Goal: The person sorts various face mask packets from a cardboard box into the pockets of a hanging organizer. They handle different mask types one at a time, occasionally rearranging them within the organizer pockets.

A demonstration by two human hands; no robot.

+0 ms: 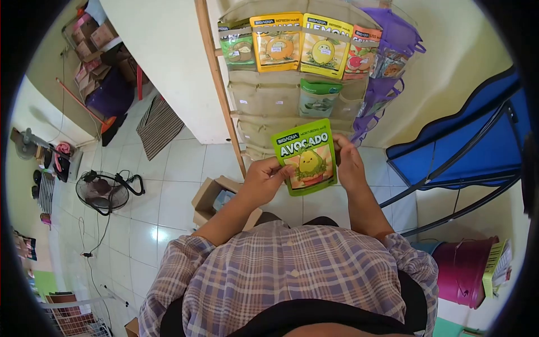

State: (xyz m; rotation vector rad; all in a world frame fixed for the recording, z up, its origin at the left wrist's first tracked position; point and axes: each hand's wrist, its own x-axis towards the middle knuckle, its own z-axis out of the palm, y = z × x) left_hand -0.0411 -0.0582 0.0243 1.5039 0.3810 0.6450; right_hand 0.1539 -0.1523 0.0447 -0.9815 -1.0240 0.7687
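A green avocado face mask packet point(307, 158) is held upright in front of my chest, its printed front facing me. My left hand point(266, 178) grips its left edge, thumb on the front. My right hand point(349, 160) holds the right edge, its fingers partly hidden behind the packet. Just beyond hangs a beige pocket organizer point(261, 92). Its top row holds a dark green packet point(238, 46), an orange packet point(277, 45), a lemon packet point(325, 48) and a red packet point(360, 53). Lower down, a green packet point(319, 99) sits in a pocket.
Purple hanging pockets point(387, 62) with packets are beside the organizer. An open cardboard box point(205, 196) stands on the floor at my left, near a black fan point(103, 192). To the right are a blue folding frame point(455, 151) and a magenta bucket point(457, 269).
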